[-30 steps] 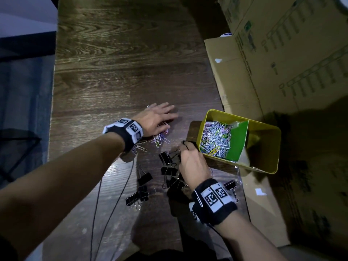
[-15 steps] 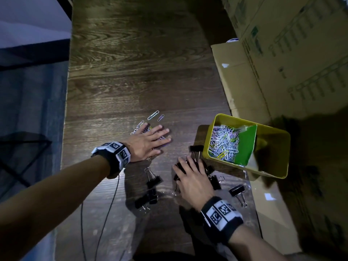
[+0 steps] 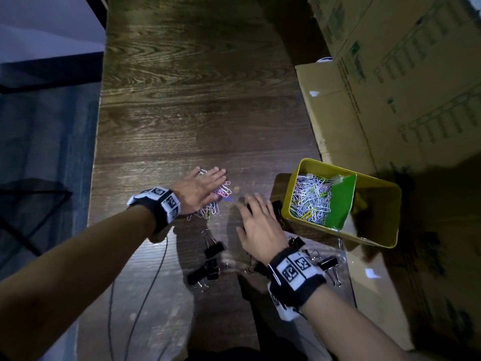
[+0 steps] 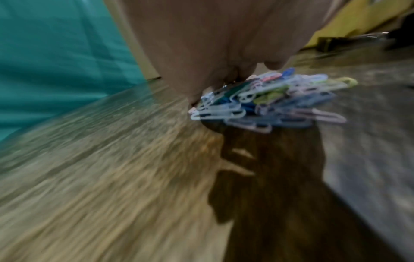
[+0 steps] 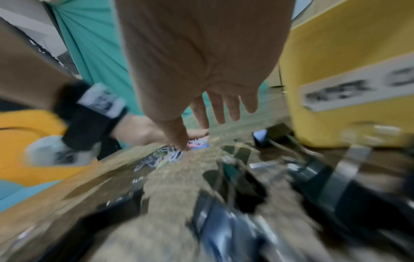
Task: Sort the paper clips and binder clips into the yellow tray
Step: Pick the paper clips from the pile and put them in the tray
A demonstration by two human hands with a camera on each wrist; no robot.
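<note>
Paper clips (image 3: 311, 198) heaped in the yellow tray (image 3: 374, 237), beside its green divider (image 3: 339, 201); more spread left of the tray under the flat, straight-fingered left hand (image 3: 200, 191). Right hand (image 3: 257, 222) just beside the tray, fingers spread, holding nothing; black binder clips (image 3: 213, 250) scattered near it. Left wrist: pastel clips (image 4: 266, 101) beneath fingertips. Right wrist: open palm (image 5: 201, 58) over blurred binder clips (image 5: 237, 186).

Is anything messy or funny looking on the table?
Yes. Black binder clips lie scattered on the table, none visibly in the yellow tray. Its green divider leans crooked, and only one side holds paper clips.
</note>
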